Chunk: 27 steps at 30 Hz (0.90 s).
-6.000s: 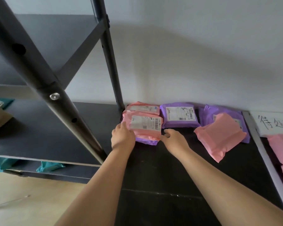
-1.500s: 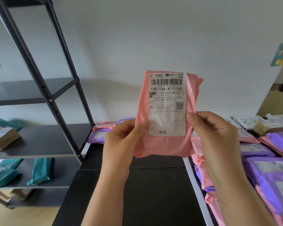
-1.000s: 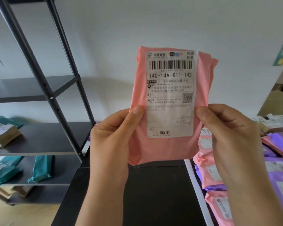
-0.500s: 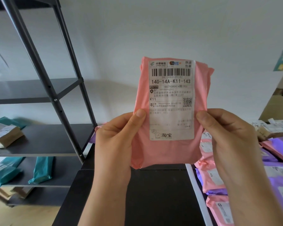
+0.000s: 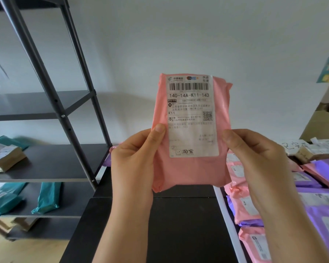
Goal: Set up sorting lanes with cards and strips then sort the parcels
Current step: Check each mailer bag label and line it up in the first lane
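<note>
I hold a pink parcel (image 5: 190,171) upright in front of me, its white shipping label facing the camera. My left hand (image 5: 133,164) pinches its left edge, thumb on the front. My right hand (image 5: 254,158) pinches the right edge the same way. Below lies the black table (image 5: 179,224). A white strip (image 5: 228,224) runs front to back on it at the right. Beyond the strip lie several pink parcels (image 5: 245,207) and purple parcels (image 5: 323,211). A hand-written white card (image 5: 292,147) sits at the far right.
A dark metal shelf rack (image 5: 51,103) stands at the left, with a brown parcel (image 5: 6,158) on one shelf and teal parcels (image 5: 47,198) on the shelf below. A cardboard box (image 5: 323,126) stands by the wall at the right. The wall is close behind the table.
Six seconds ago both hands rested on a parcel stack at the table's back. Over the last second the held pink parcel has dropped slightly and drifted right; both grips are unchanged.
</note>
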Available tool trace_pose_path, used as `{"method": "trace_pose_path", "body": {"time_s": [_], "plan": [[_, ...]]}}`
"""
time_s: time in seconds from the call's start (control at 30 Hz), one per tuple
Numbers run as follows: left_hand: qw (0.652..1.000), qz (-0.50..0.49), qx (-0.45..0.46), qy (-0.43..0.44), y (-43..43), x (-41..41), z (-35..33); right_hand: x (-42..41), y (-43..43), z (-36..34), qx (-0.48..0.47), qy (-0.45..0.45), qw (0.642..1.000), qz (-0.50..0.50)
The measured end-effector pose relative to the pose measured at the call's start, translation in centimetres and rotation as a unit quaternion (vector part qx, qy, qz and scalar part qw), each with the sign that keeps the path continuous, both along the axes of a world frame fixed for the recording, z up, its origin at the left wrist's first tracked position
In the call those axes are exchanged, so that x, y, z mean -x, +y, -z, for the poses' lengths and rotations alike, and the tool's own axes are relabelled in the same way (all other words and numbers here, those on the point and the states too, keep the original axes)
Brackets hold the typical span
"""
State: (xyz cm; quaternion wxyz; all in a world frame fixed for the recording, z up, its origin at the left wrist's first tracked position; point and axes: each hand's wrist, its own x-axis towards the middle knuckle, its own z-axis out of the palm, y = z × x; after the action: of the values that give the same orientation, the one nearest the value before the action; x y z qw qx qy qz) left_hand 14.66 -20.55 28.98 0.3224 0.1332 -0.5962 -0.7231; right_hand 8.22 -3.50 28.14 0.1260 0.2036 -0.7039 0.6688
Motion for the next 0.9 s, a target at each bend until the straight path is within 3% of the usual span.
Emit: {"method": "trace_pose_path", "body": {"time_s": [0.13, 0.33, 0.67, 0.9], "plan": [[0.999, -0.001, -0.035, -0.04, -0.4, 0.9, 0.5, 0.3, -0.3, 0.6, -0.04, -0.031, 0.999, -0.009], [0.992, 0.08, -0.074, -0.061, -1.2, 1.9, 1.7, 1.3, 0.0, 1.7, -0.016, -0.061, 0.997, 0.04], [0.989, 0.144, -0.031, -0.034, -0.7, 2.8, 2.8, 3.6, -0.4, 3.6, 0.091, -0.262, 0.96, 0.037], [0.99, 0.09, -0.046, -0.101, -0.6, 3.6, 3.8, 4.4, 0.0, 4.9, 0.061, -0.296, 0.953, 0.033]]}}
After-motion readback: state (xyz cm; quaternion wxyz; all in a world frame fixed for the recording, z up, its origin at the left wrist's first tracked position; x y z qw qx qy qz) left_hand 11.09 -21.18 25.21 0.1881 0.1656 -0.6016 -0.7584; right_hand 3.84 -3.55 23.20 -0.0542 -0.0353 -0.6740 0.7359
